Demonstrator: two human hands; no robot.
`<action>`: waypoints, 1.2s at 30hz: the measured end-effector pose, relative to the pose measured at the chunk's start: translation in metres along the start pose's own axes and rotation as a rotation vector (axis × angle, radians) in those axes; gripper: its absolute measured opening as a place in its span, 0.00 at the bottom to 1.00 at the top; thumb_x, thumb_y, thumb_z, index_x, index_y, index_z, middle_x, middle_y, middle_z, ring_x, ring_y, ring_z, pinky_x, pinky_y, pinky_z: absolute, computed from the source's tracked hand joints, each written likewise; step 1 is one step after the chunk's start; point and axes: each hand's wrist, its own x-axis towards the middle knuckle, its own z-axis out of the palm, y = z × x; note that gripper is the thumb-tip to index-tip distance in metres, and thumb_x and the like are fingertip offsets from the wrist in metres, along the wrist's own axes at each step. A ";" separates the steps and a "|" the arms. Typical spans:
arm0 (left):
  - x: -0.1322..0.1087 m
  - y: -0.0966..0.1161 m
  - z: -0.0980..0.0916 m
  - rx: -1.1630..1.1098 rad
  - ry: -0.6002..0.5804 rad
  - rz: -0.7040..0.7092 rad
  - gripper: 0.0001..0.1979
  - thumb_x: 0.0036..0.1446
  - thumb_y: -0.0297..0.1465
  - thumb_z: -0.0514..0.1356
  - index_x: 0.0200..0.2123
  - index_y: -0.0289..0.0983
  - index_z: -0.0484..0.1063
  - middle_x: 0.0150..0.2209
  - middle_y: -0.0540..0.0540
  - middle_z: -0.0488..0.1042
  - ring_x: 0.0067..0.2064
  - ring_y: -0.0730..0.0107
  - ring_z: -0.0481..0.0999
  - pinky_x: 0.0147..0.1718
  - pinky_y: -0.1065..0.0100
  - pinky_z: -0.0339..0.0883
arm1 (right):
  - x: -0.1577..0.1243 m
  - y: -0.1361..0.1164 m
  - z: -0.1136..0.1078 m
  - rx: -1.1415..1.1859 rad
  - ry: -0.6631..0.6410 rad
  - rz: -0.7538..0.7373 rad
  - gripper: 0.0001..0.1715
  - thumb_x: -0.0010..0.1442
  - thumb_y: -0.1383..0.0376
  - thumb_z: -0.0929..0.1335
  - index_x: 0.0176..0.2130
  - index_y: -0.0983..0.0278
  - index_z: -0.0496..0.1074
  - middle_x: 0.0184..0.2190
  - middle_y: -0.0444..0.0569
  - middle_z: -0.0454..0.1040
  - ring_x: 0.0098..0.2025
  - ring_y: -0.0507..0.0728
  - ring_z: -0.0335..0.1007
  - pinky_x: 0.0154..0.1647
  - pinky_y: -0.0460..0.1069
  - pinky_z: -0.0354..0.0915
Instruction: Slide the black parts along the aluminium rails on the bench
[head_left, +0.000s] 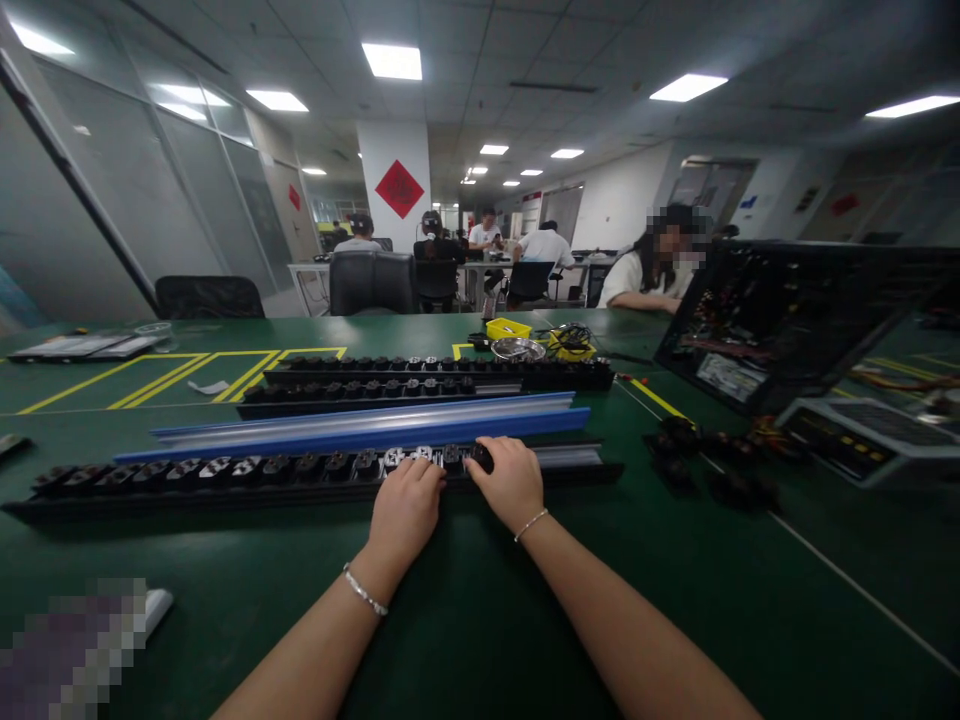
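A long black track (613,474) lies across the table in front of me, with a row of round socket modules (247,467) set along it, some black and some with silvery faces. My left hand (409,508) is closed over the track's near edge, its fingers curled beside the silvery modules. Just to its right, my right hand (513,482) grips a dark round socket module (482,458) between thumb and fingers, at the end of the row. Past that module, the track's grey inner channel (562,457) shows bare. The palms and some fingertips are hidden.
Blue rails (360,425) lie just behind the track, and more black tracks (442,378) with modules beyond them. To the right are loose black parts (671,450), a power supply unit (881,440) and an open computer case (780,320). A person (645,270) sits across the table.
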 end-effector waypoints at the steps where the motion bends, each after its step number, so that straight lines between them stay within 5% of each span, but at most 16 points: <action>1: 0.001 0.000 0.000 -0.002 -0.003 -0.002 0.07 0.56 0.27 0.52 0.35 0.38 0.70 0.33 0.46 0.70 0.36 0.65 0.66 0.36 0.64 0.63 | 0.000 0.000 0.001 0.002 0.008 0.014 0.17 0.54 0.57 0.65 0.44 0.60 0.70 0.39 0.48 0.73 0.44 0.56 0.63 0.45 0.50 0.54; 36: 0.000 -0.003 0.000 -0.015 -0.006 0.011 0.07 0.57 0.31 0.52 0.34 0.39 0.69 0.34 0.46 0.69 0.37 0.64 0.65 0.37 0.63 0.62 | -0.003 0.022 -0.008 -0.059 0.114 0.184 0.14 0.53 0.61 0.63 0.39 0.63 0.70 0.36 0.50 0.71 0.41 0.58 0.61 0.42 0.50 0.55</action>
